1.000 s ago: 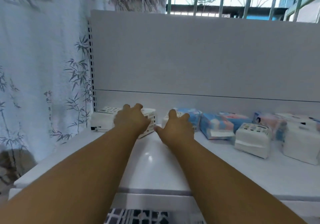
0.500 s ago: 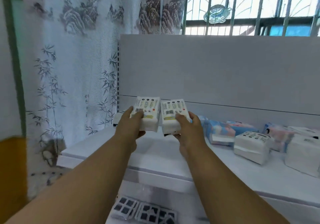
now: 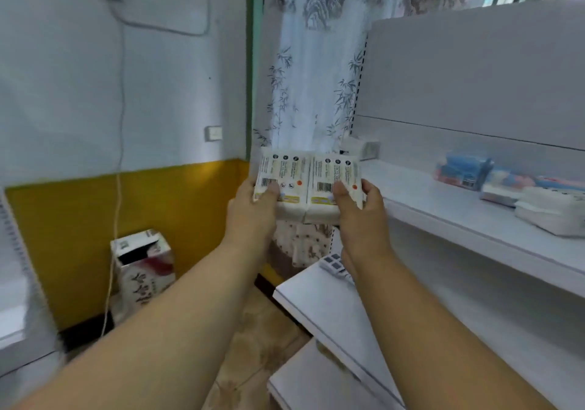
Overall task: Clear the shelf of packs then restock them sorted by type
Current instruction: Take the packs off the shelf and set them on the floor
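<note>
Holding two white packs [image 3: 308, 184] side by side, you had left hand [image 3: 253, 216] and right hand [image 3: 364, 216] each closed on one. Long axes upright; shelf [image 3: 443, 216] lay rightward, nearer your right hand.

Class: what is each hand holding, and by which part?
Left hand holds one white pack, right hand another, each by its lower outer edge.

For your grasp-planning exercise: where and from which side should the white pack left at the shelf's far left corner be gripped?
Grip the white pack across its short sides, coming from the open front of the shelf. It sits against the back panel, so the rear is blocked.
</note>
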Available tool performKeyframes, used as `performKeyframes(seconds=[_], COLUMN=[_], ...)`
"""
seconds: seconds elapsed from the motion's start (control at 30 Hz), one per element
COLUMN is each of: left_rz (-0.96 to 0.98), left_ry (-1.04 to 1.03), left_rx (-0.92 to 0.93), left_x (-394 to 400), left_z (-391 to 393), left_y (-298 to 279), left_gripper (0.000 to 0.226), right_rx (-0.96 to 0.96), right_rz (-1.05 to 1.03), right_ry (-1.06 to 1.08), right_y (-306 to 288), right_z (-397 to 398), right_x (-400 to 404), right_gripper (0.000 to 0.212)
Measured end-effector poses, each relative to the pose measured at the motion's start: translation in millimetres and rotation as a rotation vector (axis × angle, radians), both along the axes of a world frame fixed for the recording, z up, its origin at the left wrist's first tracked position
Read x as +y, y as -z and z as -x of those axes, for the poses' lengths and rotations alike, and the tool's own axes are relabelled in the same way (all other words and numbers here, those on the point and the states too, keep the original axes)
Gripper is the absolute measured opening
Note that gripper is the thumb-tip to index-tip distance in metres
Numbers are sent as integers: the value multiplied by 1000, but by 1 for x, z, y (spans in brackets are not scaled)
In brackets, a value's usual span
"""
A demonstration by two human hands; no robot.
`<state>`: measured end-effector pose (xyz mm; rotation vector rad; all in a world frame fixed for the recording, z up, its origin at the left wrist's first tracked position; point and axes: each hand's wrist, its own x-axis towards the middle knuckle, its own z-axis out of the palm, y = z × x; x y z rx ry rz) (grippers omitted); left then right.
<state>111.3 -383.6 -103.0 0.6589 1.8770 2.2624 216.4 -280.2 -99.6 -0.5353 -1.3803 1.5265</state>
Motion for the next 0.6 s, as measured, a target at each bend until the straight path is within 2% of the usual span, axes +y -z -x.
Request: performKeyframes(seconds=[0.1,0.2,0.43,0.6], left_rz=[16,83,302,523], left_ry=[-80,-100,-246,-300], left_rx=[20,-52,-298,-464], left_x=[-68,-148,-319,-387], left_z=[-19,-39,-96,-140], left_y=[28,80,239,357], left_gripper=[26,23,21,26], right_rx=[-42,-146,-526,-774], right_rz=[-3,-31,-9,118], right_ry=[-74,-142,-312,-394], right_y=[28,73,236,354], right_z=[-17,-32,-64,-97], right_x=[-64,-129,-281,-330], right_gripper=[39,29,31,18])
